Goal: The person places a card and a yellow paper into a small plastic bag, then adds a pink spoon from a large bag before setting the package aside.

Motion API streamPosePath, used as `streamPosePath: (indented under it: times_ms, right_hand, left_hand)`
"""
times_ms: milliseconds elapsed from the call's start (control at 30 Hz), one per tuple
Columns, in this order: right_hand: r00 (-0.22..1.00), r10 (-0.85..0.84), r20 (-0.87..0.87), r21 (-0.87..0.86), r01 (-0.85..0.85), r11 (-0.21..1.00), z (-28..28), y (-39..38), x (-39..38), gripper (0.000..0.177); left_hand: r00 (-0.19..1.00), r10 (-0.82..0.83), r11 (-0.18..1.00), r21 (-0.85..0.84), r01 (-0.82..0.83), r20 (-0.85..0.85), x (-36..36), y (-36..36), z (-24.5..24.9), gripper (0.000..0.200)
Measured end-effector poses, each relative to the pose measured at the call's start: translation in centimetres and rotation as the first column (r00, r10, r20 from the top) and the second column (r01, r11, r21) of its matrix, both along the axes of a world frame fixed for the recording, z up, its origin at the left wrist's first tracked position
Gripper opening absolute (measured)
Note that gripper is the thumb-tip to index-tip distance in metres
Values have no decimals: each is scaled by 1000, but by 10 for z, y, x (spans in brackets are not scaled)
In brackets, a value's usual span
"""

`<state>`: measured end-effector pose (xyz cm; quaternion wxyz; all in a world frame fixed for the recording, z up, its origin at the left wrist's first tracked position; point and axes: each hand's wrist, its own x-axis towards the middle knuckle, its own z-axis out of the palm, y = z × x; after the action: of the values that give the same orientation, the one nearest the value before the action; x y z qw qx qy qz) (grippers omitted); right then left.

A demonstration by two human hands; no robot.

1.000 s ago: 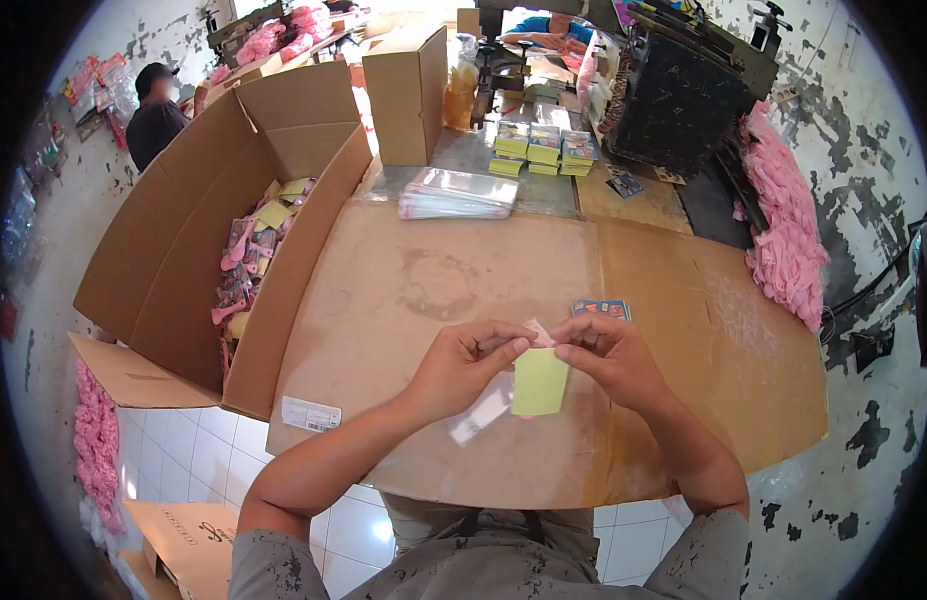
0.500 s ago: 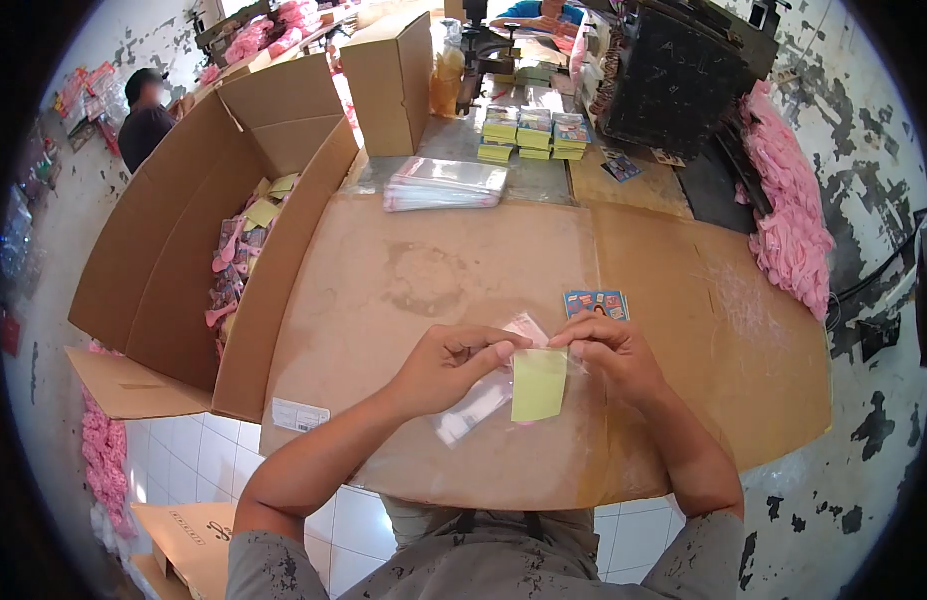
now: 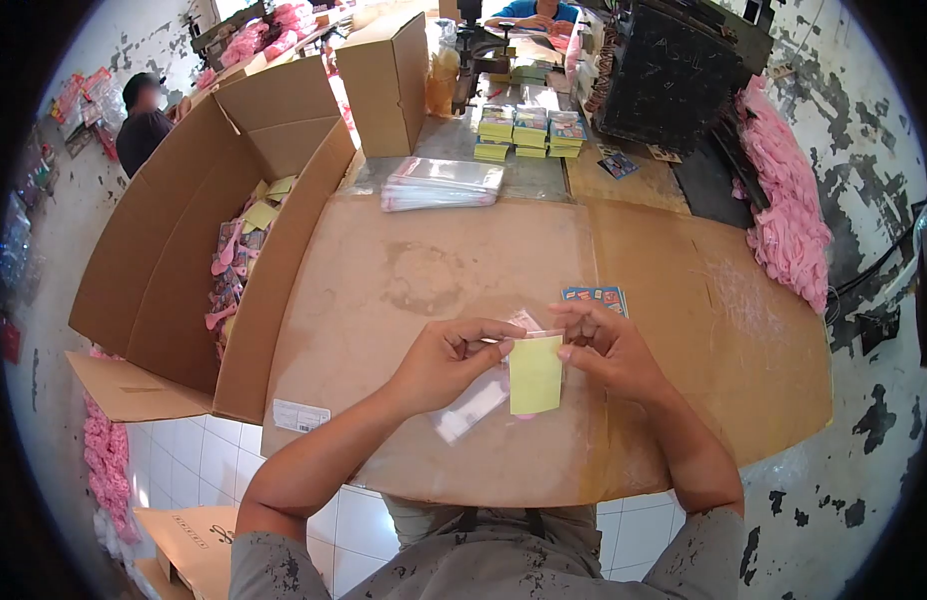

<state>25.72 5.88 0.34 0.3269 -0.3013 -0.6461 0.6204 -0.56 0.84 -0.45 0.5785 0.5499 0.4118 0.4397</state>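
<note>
A worker's left hand (image 3: 449, 365) and right hand (image 3: 609, 350) meet over a cardboard-covered table (image 3: 434, 270), holding a yellow card (image 3: 536, 375) and a clear bag (image 3: 474, 405) just above the surface near the front edge. The left fingers (image 3: 494, 330) are pinched narrow on the bag's top edge, and the bag trails down and to the left, beneath the wrist. The right fingers (image 3: 582, 352) are closed on the card's upper right corner, and the card hangs upright between the two hands. A pink piece (image 3: 525, 320) shows just behind the card's top edge; what it is cannot be told.

A printed card (image 3: 596, 296) lies flat on the table, touching or just behind the right hand. Farther back, a stack of clear bags (image 3: 442, 185) rests across the far edge, with piles of printed packs (image 3: 529, 130) beyond it beside a black machine (image 3: 674, 70). A closed box (image 3: 389, 75) stands to the left of those piles.

An open carton (image 3: 164, 250) leans against the table's left side, with pink and yellow packets (image 3: 239, 250) heaped inside. A pink pile (image 3: 789, 210) hangs along the right of the table. One person in dark clothes (image 3: 144, 120) stands at the far left, and another in a blue top (image 3: 539, 12) sits at the far end.
</note>
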Motion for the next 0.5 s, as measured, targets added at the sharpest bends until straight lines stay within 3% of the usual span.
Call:
streamPosePath:
  times_ms: [133,233,333,433,500]
  right_hand:
    - [987,126,97,11,-127,992,-1,1,4,37]
    - [987,133,93,-6,-133,991,1,0,2,34]
    - [995,77,60,21,-78,997,7,-3,4,35]
    - [997,34,-63,43,-31,999,9,-2,3,38]
    - [997,11,-76,79,-5,997,6,2,4,39]
  left_hand:
    - [999,28,998,53,-29,27,-2,2,2,26]
    - [960,115,991,38,-129,254,9,-1,11,31]
    - [1000,-8,999,47,8,0,1,0,3,43]
    - [976,-208,976,-82,203,-59,-13,5,2,49]
    - [996,91,995,-28,-92,-20,-32,8,8,49]
